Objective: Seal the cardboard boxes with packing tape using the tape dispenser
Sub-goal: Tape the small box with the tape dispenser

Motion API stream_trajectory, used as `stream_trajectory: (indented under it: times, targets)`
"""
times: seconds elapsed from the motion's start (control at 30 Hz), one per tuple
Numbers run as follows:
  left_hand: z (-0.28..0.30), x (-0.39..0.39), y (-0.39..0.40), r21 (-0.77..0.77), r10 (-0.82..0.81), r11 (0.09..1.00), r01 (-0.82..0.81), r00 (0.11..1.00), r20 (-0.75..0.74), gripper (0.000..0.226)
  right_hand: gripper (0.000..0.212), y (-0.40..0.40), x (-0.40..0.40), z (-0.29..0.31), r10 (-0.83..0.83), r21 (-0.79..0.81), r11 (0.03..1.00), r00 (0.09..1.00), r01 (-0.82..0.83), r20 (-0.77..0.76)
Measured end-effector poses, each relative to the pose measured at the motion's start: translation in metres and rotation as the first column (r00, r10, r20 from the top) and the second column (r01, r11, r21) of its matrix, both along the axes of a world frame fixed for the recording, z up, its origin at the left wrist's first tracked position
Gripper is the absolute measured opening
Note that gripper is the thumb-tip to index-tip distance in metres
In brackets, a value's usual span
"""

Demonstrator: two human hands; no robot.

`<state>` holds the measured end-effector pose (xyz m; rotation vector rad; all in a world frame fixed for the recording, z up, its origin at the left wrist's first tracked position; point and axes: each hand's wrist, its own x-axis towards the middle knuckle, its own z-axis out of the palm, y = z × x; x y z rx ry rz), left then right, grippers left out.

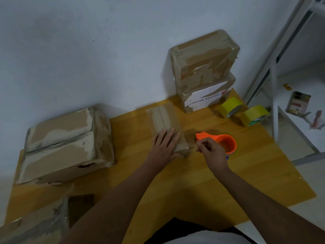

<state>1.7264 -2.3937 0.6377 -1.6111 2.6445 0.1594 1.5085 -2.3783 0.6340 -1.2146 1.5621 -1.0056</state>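
Observation:
A small flat cardboard box (163, 118) lies in the middle of the wooden table (246, 166), with a tape strip along its seam. My left hand (164, 145) rests flat on the box's near end, fingers spread. Just right of the box sits the orange tape dispenser (219, 140) with its roll. My right hand (211, 150) is beside the dispenser's near edge, thumb and fingers pinched together at the box's near right corner, apparently on a clear tape end, though the tape itself is hard to make out.
A large worn box (66, 143) sits at the table's left. Two taped boxes (204, 67) are stacked at the back against the wall. Two yellow tape rolls (244, 110) lie at the back right. Another box (33, 224) is at the near left corner. A white metal frame (274, 71) stands to the right.

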Motion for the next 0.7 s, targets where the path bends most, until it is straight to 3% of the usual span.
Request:
stream_trajectory:
  times: [0.17, 0.4, 0.53, 0.63, 0.7]
  targets:
    - [0.012, -0.013, -0.003, -0.129, 0.039, 0.991, -0.036, 0.999, 0.02, 0.083, 0.012, 0.004, 0.001, 0.001, 0.013, -0.013, 1.0, 0.998, -0.014, -0.063]
    - [0.015, -0.017, -0.009, -0.173, 0.08, 0.983, -0.065, 0.993, 0.082, 0.104, 0.02, -0.002, 0.004, 0.0, 0.012, -0.04, 0.999, 0.993, -0.017, -0.119]
    - [0.017, -0.021, -0.013, -0.177, 0.108, 0.979, -0.1, 0.993, 0.037, 0.089, 0.019, -0.004, 0.006, -0.005, 0.006, -0.037, 0.999, 0.995, -0.01, -0.102]
    - [0.011, -0.024, -0.014, -0.182, 0.071, 0.982, -0.053, 0.993, 0.094, 0.086, 0.018, -0.002, 0.004, -0.007, 0.02, -0.062, 0.998, 0.994, -0.027, -0.111]
    - [0.006, -0.025, -0.015, -0.208, 0.008, 0.978, 0.0, 0.999, 0.036, 0.084, 0.017, -0.003, 0.004, -0.007, 0.028, -0.074, 0.997, 0.993, -0.036, -0.111]
